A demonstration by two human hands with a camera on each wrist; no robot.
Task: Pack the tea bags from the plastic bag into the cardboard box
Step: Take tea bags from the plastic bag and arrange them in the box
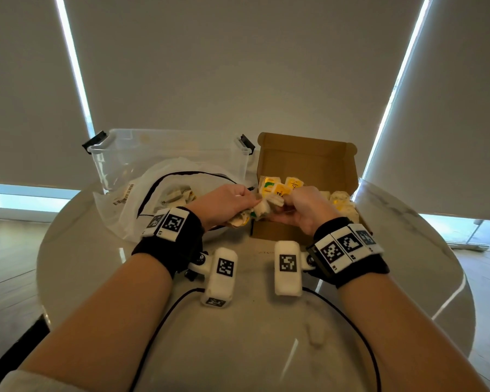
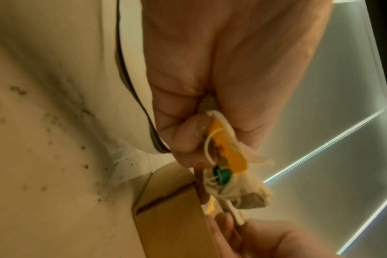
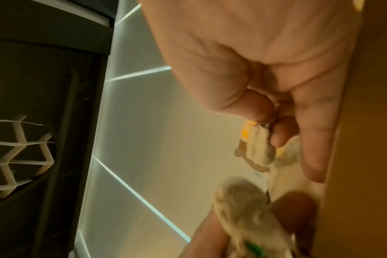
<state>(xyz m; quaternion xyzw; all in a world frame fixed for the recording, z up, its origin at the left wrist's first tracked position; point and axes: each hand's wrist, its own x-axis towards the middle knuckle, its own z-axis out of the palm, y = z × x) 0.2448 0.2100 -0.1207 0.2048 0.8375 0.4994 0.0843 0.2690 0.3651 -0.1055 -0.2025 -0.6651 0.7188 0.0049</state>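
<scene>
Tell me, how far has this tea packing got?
Well underway: many tea bags already lie in the cardboard box. The left hand grips a tangled bunch and the right hand pinches one beside the box. More remain in the plastic bag.

A home-like room is suggested: a round, glossy marble-patterned surface (image 1: 408, 222) is seen on pale wooden flooring (image 1: 9, 250), backed by tall windows covered with grey roller blinds (image 1: 224, 66).
</scene>
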